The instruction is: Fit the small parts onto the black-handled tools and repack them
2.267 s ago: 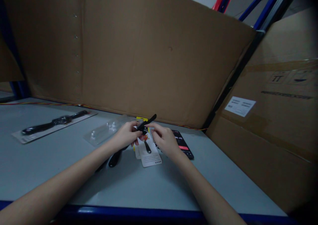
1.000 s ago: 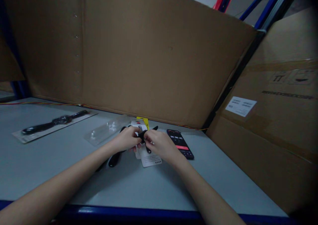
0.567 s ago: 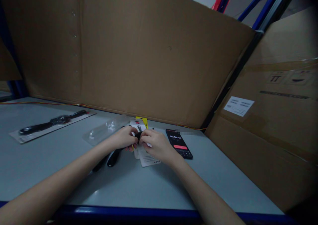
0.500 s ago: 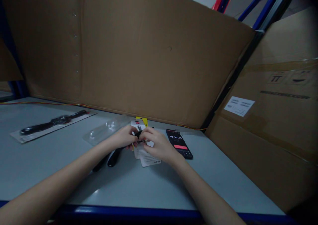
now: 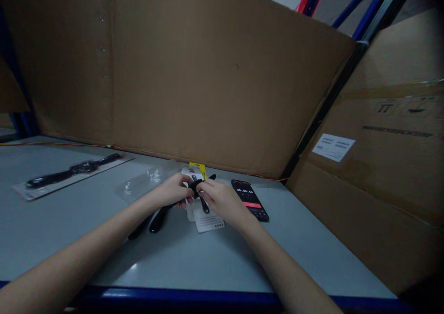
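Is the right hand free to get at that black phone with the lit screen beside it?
Probably not at once: the right hand pinches the black watch strap; the black phone lies unobstructed beside it.

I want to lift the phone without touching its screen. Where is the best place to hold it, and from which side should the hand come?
Judging by its pose, grip the phone by its two long edges, coming from above on its near right side. It lies flat, screen up, on the table; the right hand works close on its left, while the table to its right is bare.
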`<state>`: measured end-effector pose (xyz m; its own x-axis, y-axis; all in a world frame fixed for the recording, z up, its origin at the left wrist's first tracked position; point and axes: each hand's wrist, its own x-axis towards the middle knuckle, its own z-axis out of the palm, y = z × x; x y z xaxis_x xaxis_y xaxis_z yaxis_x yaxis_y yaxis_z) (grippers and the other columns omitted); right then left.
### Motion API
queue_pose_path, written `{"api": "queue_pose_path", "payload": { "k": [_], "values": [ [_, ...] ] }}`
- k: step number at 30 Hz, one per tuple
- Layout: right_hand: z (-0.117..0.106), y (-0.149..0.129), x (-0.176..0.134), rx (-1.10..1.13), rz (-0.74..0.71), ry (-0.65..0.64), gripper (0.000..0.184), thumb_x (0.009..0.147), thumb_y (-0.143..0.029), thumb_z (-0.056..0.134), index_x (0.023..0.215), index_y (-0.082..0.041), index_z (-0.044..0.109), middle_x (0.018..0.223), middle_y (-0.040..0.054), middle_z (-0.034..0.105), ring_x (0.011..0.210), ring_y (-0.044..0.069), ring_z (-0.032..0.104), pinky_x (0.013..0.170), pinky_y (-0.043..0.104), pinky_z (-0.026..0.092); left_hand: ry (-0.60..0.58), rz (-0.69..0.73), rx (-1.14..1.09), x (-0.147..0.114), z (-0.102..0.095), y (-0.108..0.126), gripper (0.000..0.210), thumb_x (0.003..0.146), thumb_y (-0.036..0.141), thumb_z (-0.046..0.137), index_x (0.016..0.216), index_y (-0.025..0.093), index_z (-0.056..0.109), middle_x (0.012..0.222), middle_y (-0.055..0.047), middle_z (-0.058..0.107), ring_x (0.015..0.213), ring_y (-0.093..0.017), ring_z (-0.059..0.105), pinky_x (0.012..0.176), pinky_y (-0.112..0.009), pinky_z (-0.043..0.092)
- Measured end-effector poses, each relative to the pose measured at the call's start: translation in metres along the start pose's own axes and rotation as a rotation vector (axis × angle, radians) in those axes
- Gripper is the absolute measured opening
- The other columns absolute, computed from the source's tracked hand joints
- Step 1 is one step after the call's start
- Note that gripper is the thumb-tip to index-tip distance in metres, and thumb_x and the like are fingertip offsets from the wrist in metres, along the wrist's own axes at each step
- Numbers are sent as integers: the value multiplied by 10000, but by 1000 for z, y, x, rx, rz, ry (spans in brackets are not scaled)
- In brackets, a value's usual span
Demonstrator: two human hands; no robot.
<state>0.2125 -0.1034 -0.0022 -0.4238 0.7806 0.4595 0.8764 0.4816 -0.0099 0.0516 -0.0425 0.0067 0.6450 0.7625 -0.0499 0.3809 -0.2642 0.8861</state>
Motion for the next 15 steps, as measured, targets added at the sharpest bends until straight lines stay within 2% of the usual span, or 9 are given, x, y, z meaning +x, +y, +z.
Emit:
{"api": "queue_pose_path", "payload": {
  "k": [2,5,12,15],
  "values": [
    [-2,0,0,-66,-61,-8,162,813,-97,444,841,-194,571,858,37,570,809,149,510,683,251,338,-9,6,-1,1,0,-2,220,639,192,491,848,123,507,553,14,595,376,-95,498,360,-199,362],
    [-3,0,1,-65,-66,20,176,795,-83,448,812,-196,582,860,33,563,793,147,502,688,255,337,-21,10,-8,1,1,-2,216,639,200,495,841,127,507,554,12,600,380,-102,505,348,-200,358],
    [6,-5,0,187,62,125,218,752,-51,444,891,-175,558,891,35,546,785,132,519,674,232,382,29,2,-72,0,1,2,180,638,189,506,806,125,509,518,25,581,343,-85,472,345,-198,349],
    [7,-8,0,237,77,159,202,759,-92,474,926,-179,549,905,33,548,796,136,522,680,236,397,53,3,-91,-1,1,3,140,639,174,507,771,127,511,465,45,545,324,-73,449,353,-192,346]
  ]
}}
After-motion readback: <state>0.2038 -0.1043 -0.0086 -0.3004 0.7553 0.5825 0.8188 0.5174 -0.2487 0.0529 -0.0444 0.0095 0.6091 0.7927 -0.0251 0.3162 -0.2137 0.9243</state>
